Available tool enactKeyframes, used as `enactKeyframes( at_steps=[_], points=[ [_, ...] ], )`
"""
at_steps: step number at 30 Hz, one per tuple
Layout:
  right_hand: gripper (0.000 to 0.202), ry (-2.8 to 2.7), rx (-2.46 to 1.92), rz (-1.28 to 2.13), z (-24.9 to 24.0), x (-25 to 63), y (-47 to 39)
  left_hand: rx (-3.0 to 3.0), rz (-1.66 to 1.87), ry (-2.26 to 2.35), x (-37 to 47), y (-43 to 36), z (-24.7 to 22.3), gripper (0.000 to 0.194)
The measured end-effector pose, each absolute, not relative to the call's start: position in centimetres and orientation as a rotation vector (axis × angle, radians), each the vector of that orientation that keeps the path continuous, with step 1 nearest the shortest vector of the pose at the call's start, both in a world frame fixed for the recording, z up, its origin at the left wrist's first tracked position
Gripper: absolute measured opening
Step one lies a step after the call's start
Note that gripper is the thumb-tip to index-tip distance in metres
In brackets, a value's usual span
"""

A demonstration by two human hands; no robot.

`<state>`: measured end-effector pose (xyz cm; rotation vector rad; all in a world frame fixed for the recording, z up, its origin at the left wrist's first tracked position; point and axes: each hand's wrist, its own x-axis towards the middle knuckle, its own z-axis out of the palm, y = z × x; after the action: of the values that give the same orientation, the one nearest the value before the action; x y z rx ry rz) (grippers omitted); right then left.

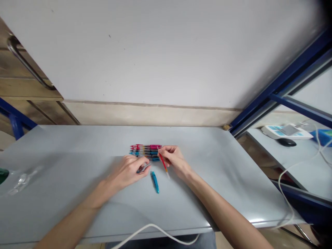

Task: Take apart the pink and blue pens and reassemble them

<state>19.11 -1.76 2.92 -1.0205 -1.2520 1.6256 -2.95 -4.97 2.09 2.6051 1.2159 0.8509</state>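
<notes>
My right hand [172, 159] pinches a red pen refill [163, 162] near its upper end. The refill slants down to the right, with a yellowish band and a pale, clear lower end. My left hand [133, 168] is closed on a small greyish pen part [142, 168], mostly hidden by the fingers. Between and below the hands, a teal pen barrel [155, 182] lies on the table. Just beyond them sits a row of pens [145, 149] in pink, dark and blue, side by side and partly covered by my hands.
The grey table [85, 145] backs onto a white wall. Clear plastic packaging [20, 183] lies at the left. A white cable [155, 226] loops across the front edge. Blue metal framing [280, 83] stands at the right, beyond it a white device [285, 131] and a black mouse [286, 142].
</notes>
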Motion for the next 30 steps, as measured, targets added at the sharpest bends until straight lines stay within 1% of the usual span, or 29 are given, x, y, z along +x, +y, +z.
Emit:
enactKeyframes(
  at_steps=[5, 8, 13, 22, 26, 30],
  points=[
    [0.033, -1.126, -1.066, 1.599, 2.6, 19.0, -1.5, 2.502, 0.856, 1.266, -3.2, -4.8, 2.0, 0.011],
    [0.028, -1.057, -1.09, 1.58, 2.5, 18.9, -1.4, 2.5, 0.858, 1.27, -3.2, -4.7, 2.1, 0.012],
    [0.021, -0.929, -1.066, 1.568, 2.3, 19.0, -1.2, 2.508, 0.972, 1.246, -3.1, -4.7, 2.0, 0.013],
    [0.032, -0.884, -1.034, 1.492, 2.1, 19.0, -1.4, 2.576, 1.013, 1.226, -3.5, -4.6, 2.3, 0.009],
    [0.032, -0.965, -0.983, 1.515, 2.5, 18.7, -1.8, 2.528, 1.206, 1.181, -3.2, -4.4, 2.0, 0.007],
    [0.031, -1.129, -0.906, 1.559, 3.1, 18.3, -2.6, 2.454, 1.416, 1.113, -3.1, -4.2, 2.0, 0.01]
  ],
)
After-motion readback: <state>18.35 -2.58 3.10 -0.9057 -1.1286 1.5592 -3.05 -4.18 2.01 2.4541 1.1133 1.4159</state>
